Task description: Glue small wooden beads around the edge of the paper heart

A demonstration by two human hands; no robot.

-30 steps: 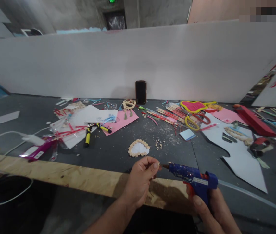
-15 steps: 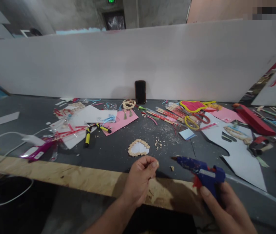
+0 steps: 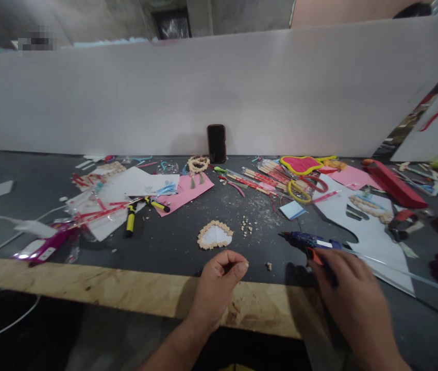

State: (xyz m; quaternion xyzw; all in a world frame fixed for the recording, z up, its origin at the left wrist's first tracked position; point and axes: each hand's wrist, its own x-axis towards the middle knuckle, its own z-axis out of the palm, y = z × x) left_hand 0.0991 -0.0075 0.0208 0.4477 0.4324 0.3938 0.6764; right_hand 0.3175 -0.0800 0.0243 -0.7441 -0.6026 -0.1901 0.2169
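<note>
My left hand (image 3: pixel 222 281) hovers above the table's front edge with thumb and index finger pinched together. Whatever sits in that pinch is too small to make out. Just beyond it lies a white paper cutout (image 3: pixel 216 235), bordered with small tan wooden pieces. To the cutout's right are several loose wooden bits (image 3: pixel 247 225), and a small clump (image 3: pixel 268 266) sits closer to the edge. My right hand (image 3: pixel 348 288) is wrapped round a blue hot glue gun (image 3: pixel 307 239), low over the tabletop. Its nozzle points left, and a long clear glue stick (image 3: pixel 397 268) extends from its back.
A phone (image 3: pixel 217 143) leans against the white partition (image 3: pixel 165 98). On the left are yellow-handled pliers (image 3: pixel 130 221), a purple tool (image 3: pixel 45 247) with a white cable, and pink paper (image 3: pixel 190 193). Cut white paper (image 3: pixel 381 252) and a red trough-like piece (image 3: pixel 394 184) lie right.
My right hand has lowered the glue gun toward the tabletop and turned it over, with the back of the hand now uppermost. My left hand keeps its pinch. The view has shifted slightly right.
</note>
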